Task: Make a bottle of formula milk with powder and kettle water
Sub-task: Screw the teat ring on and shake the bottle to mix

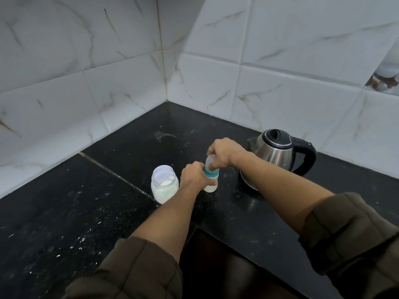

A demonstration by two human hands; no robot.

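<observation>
Sleeves [138, 268] of olive-brown cloth, rolled back above our forearms, fill the bottom of the view, with the dark edge of the speckled black counter [64, 212] running between them. White flecks lie scattered over that counter.

Further out, our left hand [194, 176] wraps around the body of the baby bottle [211, 180], fingers closed on its left side. The bottle stands upright on the counter, with pale milk showing in its lower part and a teal ring at its neck. Our right hand [224, 154] comes down from above with the fingers curled tight over the clear cap [209, 161] on top of the bottle.

Just to the left of the bottle, beside our left wrist, stands the powder jar [164, 184], clear, with white powder inside. We cannot tell whether its lid is on.

To the right and a little beyond the bottle sits the steel kettle [278, 156], lid down, its black handle [306, 157] pointing right and its spout turned toward our right hand.

Behind everything, the white marble-patterned tiles [280, 61] meet in a corner.
</observation>
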